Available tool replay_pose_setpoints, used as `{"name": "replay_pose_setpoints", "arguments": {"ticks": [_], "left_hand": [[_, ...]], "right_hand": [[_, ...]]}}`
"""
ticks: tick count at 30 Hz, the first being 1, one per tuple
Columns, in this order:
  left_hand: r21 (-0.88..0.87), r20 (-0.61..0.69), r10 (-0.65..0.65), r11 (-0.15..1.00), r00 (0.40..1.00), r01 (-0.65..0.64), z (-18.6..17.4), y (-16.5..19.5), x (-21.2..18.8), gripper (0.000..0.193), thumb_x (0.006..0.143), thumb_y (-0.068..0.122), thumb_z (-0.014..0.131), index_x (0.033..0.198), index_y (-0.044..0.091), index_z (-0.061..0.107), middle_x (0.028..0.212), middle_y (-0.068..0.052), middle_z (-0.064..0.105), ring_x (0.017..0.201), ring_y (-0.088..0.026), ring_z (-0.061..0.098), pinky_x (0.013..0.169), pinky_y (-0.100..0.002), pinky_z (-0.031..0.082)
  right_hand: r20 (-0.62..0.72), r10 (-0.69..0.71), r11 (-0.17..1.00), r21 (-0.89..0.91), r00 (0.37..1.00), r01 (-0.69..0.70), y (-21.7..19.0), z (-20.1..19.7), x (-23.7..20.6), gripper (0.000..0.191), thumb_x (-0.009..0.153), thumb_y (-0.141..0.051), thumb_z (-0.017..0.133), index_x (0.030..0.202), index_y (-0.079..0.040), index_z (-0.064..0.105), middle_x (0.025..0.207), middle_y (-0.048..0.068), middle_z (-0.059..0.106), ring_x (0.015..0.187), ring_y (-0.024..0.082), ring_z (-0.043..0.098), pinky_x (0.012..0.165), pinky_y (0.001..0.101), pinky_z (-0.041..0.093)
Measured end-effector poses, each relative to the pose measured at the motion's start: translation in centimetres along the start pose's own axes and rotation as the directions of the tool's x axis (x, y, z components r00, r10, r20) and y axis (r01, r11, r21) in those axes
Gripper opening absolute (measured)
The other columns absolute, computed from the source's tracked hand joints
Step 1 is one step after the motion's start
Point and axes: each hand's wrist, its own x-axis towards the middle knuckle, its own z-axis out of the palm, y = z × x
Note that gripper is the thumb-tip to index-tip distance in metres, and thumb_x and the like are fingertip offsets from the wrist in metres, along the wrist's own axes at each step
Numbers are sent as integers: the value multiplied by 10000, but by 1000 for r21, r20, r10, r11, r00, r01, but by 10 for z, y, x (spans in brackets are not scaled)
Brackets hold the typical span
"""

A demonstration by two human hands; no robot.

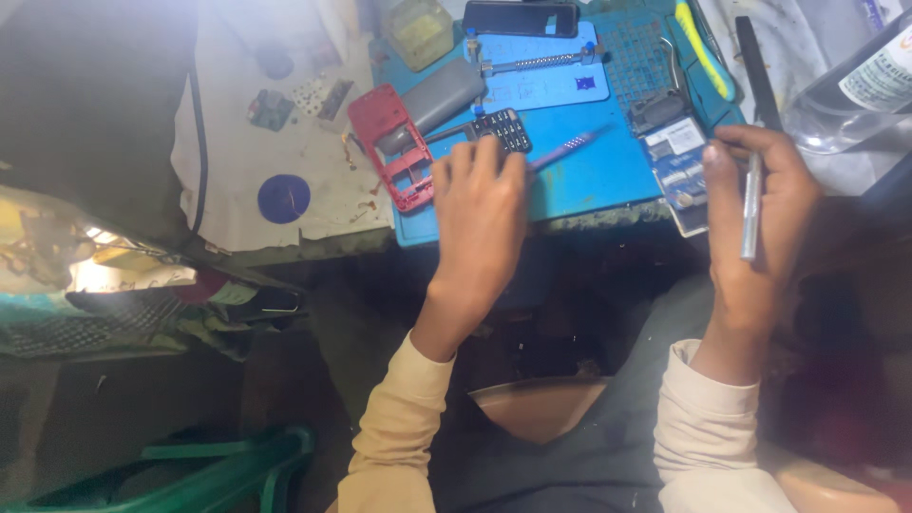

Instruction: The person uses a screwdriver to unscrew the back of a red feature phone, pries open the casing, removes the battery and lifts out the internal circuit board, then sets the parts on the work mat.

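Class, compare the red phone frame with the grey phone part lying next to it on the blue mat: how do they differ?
The red frame is an open skeleton with cut-out windows; the grey part is a solid, closed slab. The red frame lies nearer the left hand; the grey part lies farther up the blue mat. Both rest flat, tilted, touching each other.

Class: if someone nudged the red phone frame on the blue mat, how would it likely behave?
The red frame is probably light, being an open shell. Lying flat, it should slide, not roll. Its thin bars may flex or snap.

Dim room, cluttered workbench, green plastic chair below
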Motion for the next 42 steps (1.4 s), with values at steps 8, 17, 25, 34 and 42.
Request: {"name": "replay_pose_setpoints", "arguments": {"ticks": [8,17,25,34,42], "left_hand": [[32,-86,-167,985,982,171,-18,-19,-9,180,899,107,743,1059,55,679,1014,-105,562,1035,-322,533,866,-487,401],[-109,-91,-104,990,990,94,-10,2,-12,392,878,174,780,1238,76,660,1324,-126,590,1341,-332,486,1094,-527,361],[-277,18,9,961,1000,-3,-4,40,-22,852,698,547,849,1296,-10,607,1249,-159,593,1319,-364,486,1123,-575,322],[-374,88,27,927,996,8,4,38,-27,564,938,138,719,1449,42,501,1330,-88,626,1335,-289,539,1174,-528,339],[-183,94,-5,983,996,22,-10,26,-23,519,931,148,675,1409,11,524,1336,-128,628,1351,-336,513,1169,-567,331]], "right_hand": [[232,1,840,528,973,-127,6,25,-15,347,1102,11,576,1440,55,515,1324,121,627,1187,121,605,1114,261,468],[74,-59,757,654,995,-4,-9,72,-27,392,1118,13,594,1469,-32,426,1601,176,424,1577,268,366,1359,385,255],[82,-74,990,-113,994,83,-37,31,-18,236,1089,-44,582,1315,-12,520,1413,165,610,1240,235,638,1027,356,535],[297,-222,851,-407,929,333,-24,20,-27,170,1042,-12,709,1195,11,637,1085,197,692,1030,354,704,882,413,549],[356,-302,866,-284,884,411,-37,21,-24,284,927,-2,764,1177,-11,630,1199,168,701,1117,341,715,924,398,572]]}}
